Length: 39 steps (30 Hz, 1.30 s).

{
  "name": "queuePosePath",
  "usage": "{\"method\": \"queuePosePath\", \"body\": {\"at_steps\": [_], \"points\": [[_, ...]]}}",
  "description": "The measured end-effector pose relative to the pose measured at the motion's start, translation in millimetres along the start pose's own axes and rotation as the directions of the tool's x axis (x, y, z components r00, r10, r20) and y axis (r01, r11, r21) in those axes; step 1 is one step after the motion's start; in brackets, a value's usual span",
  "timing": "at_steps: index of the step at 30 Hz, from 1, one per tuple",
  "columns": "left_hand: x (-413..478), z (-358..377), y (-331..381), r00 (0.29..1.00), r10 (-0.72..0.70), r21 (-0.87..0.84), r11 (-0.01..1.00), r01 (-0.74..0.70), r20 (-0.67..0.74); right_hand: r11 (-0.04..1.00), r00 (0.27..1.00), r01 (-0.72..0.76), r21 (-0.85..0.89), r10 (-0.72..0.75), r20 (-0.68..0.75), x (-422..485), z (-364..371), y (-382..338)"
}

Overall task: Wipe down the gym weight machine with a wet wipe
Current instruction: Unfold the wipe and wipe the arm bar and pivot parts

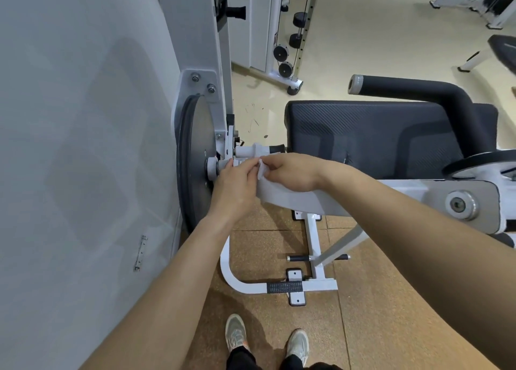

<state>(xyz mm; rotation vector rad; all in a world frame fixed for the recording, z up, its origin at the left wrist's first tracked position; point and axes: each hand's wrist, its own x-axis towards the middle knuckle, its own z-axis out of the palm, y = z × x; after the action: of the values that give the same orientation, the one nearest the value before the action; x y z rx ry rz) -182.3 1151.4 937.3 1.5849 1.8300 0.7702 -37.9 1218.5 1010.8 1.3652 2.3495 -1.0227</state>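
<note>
Weight machine [307, 199]: white frame, standing on brown cork-pattern floor tiles [259, 255] beside a pale grey side panel [83, 146].

Large dark pulley wheel [192, 163]: mounted upright against the panel, with a white axle [245, 150] projecting from its hub.

Left hand [233, 186]: raised at the hub end of the axle, fingers curled and touching the white fittings there; whether they grip cannot be told.

Right hand [293, 171]: resting on the machine's flat white arm, fingers pinched on a small crumpled wet wipe [262, 171].

Wet wipe: white, held between the two hands, just beside the axle and above the flat arm.

Black padded seat [377, 135]: behind the hands, with a black padded roller [418, 90] above it.

Two grey trainers [298, 344]: on the tiles at the bottom edge.
</note>
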Motion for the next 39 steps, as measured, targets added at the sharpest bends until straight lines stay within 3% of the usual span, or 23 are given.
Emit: {"method": "queuePosePath", "body": {"at_steps": [4, 10, 13, 19, 23, 26, 33, 39], "points": [[-3.3, -10.2, 7.7, 0.999, -0.029, 0.054, 0.998, 0.028, 0.017, 1.000, 1.000, -0.004, -0.008, 0.004, 0.011, -1.1, -1.4, -1.7], [-10.8, -11.3, 5.8, 0.996, 0.090, 0.142, 0.986, -0.092, 0.020, 1.000, 1.000, 0.003, -0.010, -0.003, 0.022, -8.6, 0.2, -6.7], [-23.6, -7.1, -1.5, 0.988, 0.138, 0.109, 0.985, -0.131, -0.063, 1.000, 1.000, 0.016, -0.026, -0.016, -0.004, -10.6, -2.2, -7.5], [-15.1, -10.4, 2.2, 0.954, 0.136, 0.011, 0.990, -0.138, -0.268, 0.994, 0.968, 0.101, -0.043, -0.108, -0.225, -11.9, -8.1, -3.6], [7.2, -16.0, 10.3, 0.917, 0.147, 0.000, 0.987, -0.158, -0.370, 0.989, 0.905, 0.125, 0.082, -0.080, -0.418, -1.1, -13.5, 0.6], [28.3, -11.1, 7.4, 0.895, 0.200, 0.059, 0.979, -0.193, -0.398, 0.995, 0.844, 0.094, 0.037, -0.060, -0.534, 16.9, -16.4, -1.1], [20.3, 4.5, -10.3, 0.829, 0.408, 0.325, 0.899, -0.293, -0.383, 0.990, 0.902, -0.002, -0.143, -0.060, -0.427, 32.5, -6.0, -1.0], [19.1, 5.6, -9.3, 0.795, 0.245, 0.127, 0.969, -0.211, -0.555, 0.989, 0.841, 0.148, -0.028, -0.141, -0.523, 49.3, -22.5, -16.0]]}}
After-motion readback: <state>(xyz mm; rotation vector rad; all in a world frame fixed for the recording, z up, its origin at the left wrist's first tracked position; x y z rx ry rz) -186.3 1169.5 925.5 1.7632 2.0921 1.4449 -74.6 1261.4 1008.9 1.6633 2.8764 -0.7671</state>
